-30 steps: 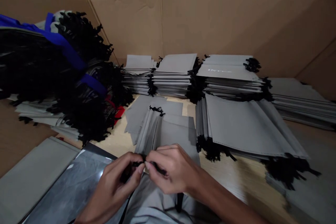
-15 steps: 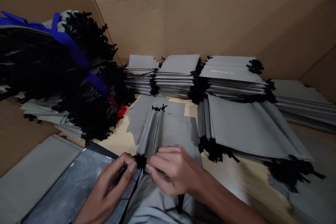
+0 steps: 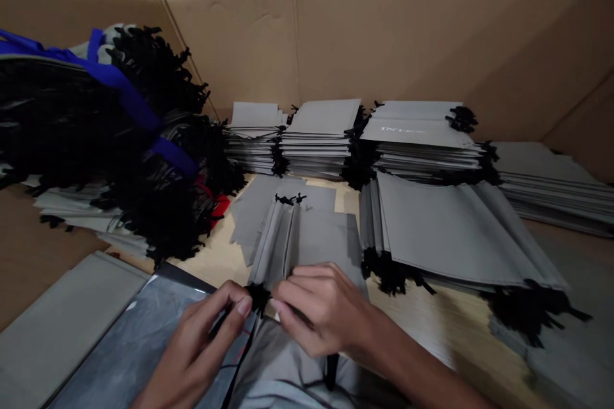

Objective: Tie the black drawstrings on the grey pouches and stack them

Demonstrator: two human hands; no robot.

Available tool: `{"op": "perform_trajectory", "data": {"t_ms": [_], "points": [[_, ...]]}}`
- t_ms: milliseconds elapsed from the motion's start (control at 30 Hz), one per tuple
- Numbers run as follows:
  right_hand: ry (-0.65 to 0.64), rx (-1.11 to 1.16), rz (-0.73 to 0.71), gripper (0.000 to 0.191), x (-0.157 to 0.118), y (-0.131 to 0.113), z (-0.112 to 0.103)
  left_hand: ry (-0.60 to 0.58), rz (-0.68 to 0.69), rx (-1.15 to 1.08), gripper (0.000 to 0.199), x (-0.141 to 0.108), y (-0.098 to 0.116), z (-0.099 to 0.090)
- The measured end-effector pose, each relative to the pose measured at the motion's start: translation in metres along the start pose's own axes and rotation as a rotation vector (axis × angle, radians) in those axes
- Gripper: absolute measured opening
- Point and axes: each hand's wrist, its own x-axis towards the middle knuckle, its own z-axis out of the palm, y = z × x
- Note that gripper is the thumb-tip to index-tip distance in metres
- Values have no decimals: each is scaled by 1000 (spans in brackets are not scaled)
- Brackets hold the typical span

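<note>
Grey folded fabric pieces (image 3: 274,239) lie at the centre in front of me, with small black ties (image 3: 289,199) at their far end and a black tie bunch (image 3: 258,298) at the near end. My left hand (image 3: 211,332) pinches at the left side of that near bunch, thumb against forefinger. Just right of the bunch, my right hand (image 3: 321,307) has its fingers curled on the near edge of the grey fabric. Both hands are close together, with the black ties between them. Exactly what lies between the fingertips is too small to make out.
Stacks of grey fabric (image 3: 319,121) with black ties line the cardboard wall (image 3: 407,25). A larger pile (image 3: 446,230) lies right. Black-tied bundles with a blue strap (image 3: 129,99) rise left, above a dark glossy sheet (image 3: 139,332) and a grey panel (image 3: 67,319).
The view has shifted slightly. Both hands keep nearly the same pose at the black ties, with the right fingers moved very slightly.
</note>
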Motion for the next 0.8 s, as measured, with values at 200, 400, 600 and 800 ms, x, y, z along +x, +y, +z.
{"op": "perform_trajectory", "data": {"t_ms": [200, 400, 600, 800], "points": [[50, -84, -24, 21, 0, 2, 0, 119, 158, 202, 38, 1, -1, -12], [143, -106, -17, 19, 4, 15, -4, 270, 79, 346, 46, 8, -8, -34], [48, 190, 236, 13, 4, 28, -2, 138, 31, 232, 36, 25, -10, -24], [3, 262, 300, 11, 6, 31, -5, 55, 123, 297, 39, 40, -14, -8]]}}
